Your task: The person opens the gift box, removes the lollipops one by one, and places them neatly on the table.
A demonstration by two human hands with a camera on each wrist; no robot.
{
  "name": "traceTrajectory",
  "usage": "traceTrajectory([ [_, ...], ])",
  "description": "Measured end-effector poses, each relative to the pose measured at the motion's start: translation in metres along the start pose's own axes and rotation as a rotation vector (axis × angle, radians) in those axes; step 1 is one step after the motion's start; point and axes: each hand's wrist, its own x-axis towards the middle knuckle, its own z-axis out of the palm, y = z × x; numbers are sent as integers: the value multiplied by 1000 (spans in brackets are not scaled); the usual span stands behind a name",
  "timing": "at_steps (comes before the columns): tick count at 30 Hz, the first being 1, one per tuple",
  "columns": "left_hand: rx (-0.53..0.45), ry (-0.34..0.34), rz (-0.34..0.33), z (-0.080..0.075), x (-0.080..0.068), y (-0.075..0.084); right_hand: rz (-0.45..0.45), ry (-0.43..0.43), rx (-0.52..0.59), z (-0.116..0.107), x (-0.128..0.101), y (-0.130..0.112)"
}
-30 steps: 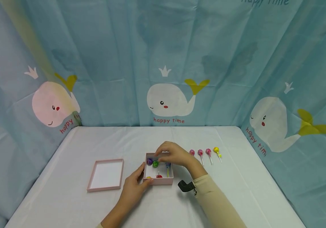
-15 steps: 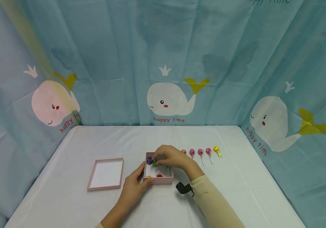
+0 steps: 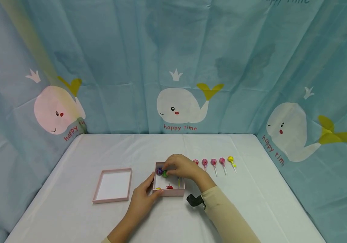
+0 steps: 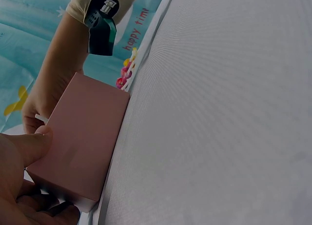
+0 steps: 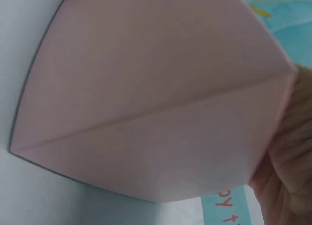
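Observation:
A small pink box (image 3: pixel 170 192) sits on the table in the head view. My left hand (image 3: pixel 141 199) grips its front left corner, thumb on the front rim and fingers along the left side; in the left wrist view the thumb (image 4: pixel 36 146) presses the pink wall. Inside are a purple lollipop (image 3: pixel 159 171), a green lollipop (image 3: pixel 164 174), a red lollipop (image 3: pixel 169 187) and a bit of yellow candy at the front wall. My right hand (image 3: pixel 182 166) reaches over the back right of the box, thumb and fingertips pinching the green lollipop. That hand partly hides the box's contents.
The shallow pink lid (image 3: pixel 112 201) lies inside up to the left of the box. To the right is a row of pink lollipops (image 3: pixel 214 162) and a yellow lollipop (image 3: pixel 230 159). A blue whale-print curtain (image 3: pixel 118 111) stands behind the white table.
My right hand has lowered and shifted left into the box, and its fingers have closed onto the green lollipop. A lollipop behind that hand now shows. My left hand stays at the box.

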Motion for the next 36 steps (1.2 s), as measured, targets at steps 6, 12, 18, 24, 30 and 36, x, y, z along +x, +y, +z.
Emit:
traceTrajectory([
  [6,-1,1,12,0,2,-1,-10,-38,-76,6,3,1],
  [12,30,-3,-7,-1,3,2,-30,-64,-152,5,6,1],
  [18,53,1,-22,-1,2,1,-9,-100,-182,8,7,0],
  [24,36,5,-25,1,1,-1,6,-143,-216,8,6,-2],
  [30,56,12,-22,1,1,-2,8,-202,-288,6,7,-5],
  [36,63,12,-17,1,1,-2,14,-172,-236,6,7,-4],
])
